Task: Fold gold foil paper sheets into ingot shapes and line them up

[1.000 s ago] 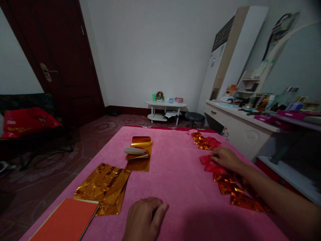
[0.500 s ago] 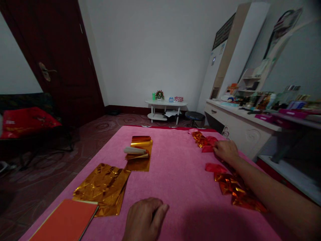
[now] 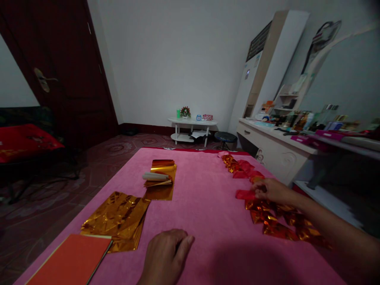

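My left hand (image 3: 166,253) rests on the pink cloth (image 3: 204,206) at the near middle, its fingers curled under and nothing visible in them. My right hand (image 3: 268,190) reaches to the right side, fingers pinched at the inner end of a red paper strip (image 3: 245,194). Just below that hand lies a row of folded gold foil pieces (image 3: 279,229), shiny and crumpled. Beyond it, another gold foil row (image 3: 230,163) ends in red paper (image 3: 247,166). My hand partly hides where the strip joins the foil.
On the left lie a stack of gold foil sheets (image 3: 115,219), an orange-red pad (image 3: 69,259) and a gold foil pile (image 3: 160,192) with a pale grey roll (image 3: 154,176) on it. A cluttered dressing table (image 3: 279,138) stands at the right, a stool (image 3: 225,137) behind.
My right hand has drawn nearer, from the farther red paper to the closer red strip. More gold foil shows beneath my right forearm. My left hand stays resting; the view has shifted slightly.
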`<state>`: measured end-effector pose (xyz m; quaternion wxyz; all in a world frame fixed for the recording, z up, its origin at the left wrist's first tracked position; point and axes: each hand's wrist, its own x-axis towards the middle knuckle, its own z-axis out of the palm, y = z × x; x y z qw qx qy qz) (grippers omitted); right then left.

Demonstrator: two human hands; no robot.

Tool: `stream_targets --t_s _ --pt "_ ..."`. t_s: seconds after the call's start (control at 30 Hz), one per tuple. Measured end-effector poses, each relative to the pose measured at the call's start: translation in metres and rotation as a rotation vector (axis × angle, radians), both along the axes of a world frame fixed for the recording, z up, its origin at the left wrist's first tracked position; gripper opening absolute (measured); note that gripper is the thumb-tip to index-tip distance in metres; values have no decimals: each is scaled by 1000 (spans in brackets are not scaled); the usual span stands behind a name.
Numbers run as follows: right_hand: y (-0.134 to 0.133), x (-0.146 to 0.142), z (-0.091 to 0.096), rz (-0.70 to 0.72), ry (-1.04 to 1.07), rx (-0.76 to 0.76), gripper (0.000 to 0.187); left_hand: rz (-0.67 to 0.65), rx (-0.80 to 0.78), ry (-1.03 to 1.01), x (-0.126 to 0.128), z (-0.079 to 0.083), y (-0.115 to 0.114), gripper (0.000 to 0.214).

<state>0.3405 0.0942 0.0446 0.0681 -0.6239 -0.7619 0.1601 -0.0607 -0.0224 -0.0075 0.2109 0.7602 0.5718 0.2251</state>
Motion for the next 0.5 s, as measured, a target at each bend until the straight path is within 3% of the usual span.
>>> stream_targets --t_s 0.3,0.5 --pt "11 -16 -9 -174 -451 343 21 -5 2 8 -1 -1 2 42" --pt "28 -19 -9 -267 -557 424 26 4 22 4 0 -5 2 43"
